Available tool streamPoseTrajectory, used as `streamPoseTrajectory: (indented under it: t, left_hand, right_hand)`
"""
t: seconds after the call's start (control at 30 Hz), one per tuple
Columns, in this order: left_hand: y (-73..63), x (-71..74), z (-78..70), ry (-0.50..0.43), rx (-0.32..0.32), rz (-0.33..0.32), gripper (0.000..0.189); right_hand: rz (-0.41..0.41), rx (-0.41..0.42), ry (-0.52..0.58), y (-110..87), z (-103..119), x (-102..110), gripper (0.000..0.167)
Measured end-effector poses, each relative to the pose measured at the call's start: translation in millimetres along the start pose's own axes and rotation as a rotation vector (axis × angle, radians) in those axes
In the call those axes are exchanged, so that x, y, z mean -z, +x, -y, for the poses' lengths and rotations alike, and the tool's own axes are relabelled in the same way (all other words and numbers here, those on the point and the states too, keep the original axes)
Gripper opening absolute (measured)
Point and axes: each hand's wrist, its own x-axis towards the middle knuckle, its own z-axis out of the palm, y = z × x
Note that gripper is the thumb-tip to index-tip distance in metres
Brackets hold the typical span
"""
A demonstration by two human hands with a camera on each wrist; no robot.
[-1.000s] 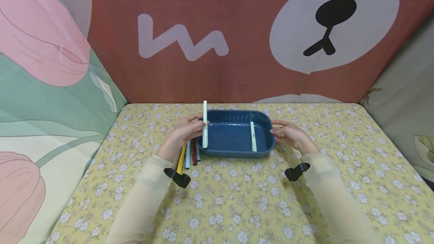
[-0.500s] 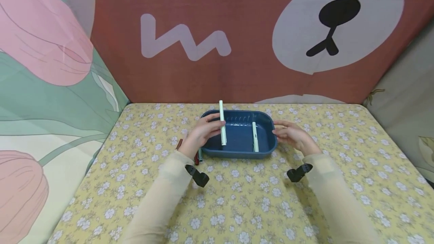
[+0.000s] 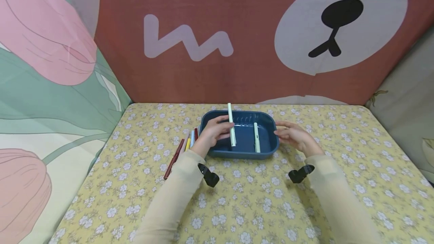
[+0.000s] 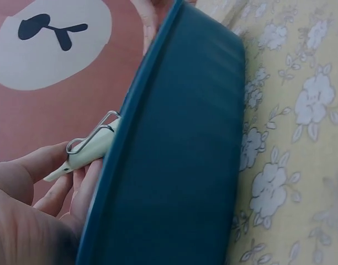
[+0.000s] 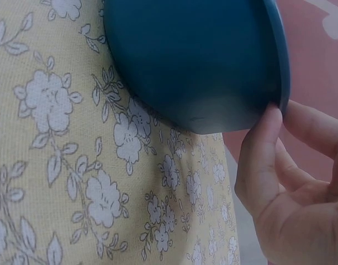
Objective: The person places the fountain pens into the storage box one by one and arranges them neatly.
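Observation:
My left hand [image 3: 214, 131] pinches a pale green pen [image 3: 232, 126] between thumb and fingers, over the left half of a blue rectangular tray [image 3: 241, 155]. The pen points away from me, slightly tilted. Its wire clip [image 4: 91, 132] shows in the left wrist view, while the tray wall hides its far end. A second pale green pen [image 3: 257, 138] lies lengthwise inside the tray, toward the right. At the tray's right end, my right hand [image 3: 294, 136] holds the rim, with fingertips [image 5: 273, 118] on it in the right wrist view.
Left of the tray, partly behind my left forearm, lie several pens: a dark red pen [image 3: 174, 159], a yellow pen [image 3: 188, 144] and a light blue pen [image 3: 192, 138] among them. A flowered cloth [image 3: 234, 206] covers the table. A printed fabric wall [image 3: 190, 78] rises behind.
The left hand has carried the pale green pen rightward, from the tray's left edge to over its inside. More pens show to the left of the forearm. The right hand stays at the tray's right end.

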Motion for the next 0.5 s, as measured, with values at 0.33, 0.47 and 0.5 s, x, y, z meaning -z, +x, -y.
streamPoseTrajectory:
  t: [0.33,0.47,0.5]
  left_hand:
    - [6.2,-15.7,10.5,0.008,0.006,-0.011,0.048]
    - [7.0,-23.1,14.1,0.032,0.006,0.007,0.047]
    - [7.1,-25.1,14.9,0.038,0.006,0.01,0.046]
  right_hand:
    - [0.013,0.008,0.031,-0.8,1,-1,0.061]
    - [0.01,0.002,0.031,-1.2,1,-1,0.061]
    - [0.01,0.001,0.031,-1.4,1,-1,0.061]
